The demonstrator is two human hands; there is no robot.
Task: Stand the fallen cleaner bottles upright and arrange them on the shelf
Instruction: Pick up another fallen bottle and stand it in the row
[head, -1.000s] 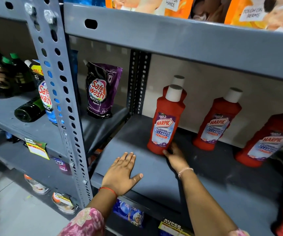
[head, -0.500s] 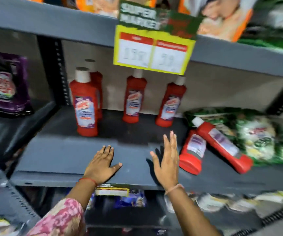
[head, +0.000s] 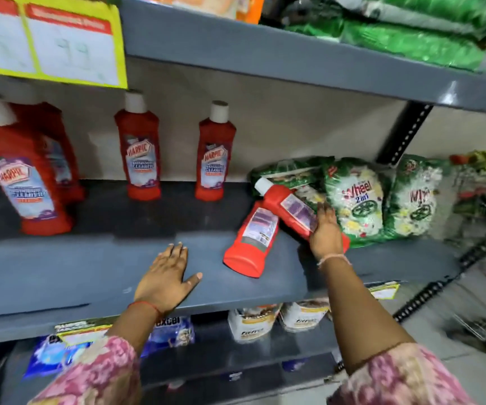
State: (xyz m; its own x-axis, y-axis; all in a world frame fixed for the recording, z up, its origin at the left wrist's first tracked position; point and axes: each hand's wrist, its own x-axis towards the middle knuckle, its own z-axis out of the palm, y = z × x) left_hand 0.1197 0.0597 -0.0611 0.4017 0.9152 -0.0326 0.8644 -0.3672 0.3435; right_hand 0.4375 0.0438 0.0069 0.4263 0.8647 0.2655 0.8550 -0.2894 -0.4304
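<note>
Grey shelf (head: 89, 276): right hand (head: 325, 229) closing on fallen bottle (head: 285, 206), cap pointing up-left; left hand (head: 167, 273) flat, open, farther.

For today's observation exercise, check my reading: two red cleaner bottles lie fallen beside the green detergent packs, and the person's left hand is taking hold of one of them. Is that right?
One detail is wrong. The head view shows the right hand on the fallen bottle leaning against the green detergent packs. The left hand rests flat on the shelf. The second fallen bottle lies untouched.
</note>
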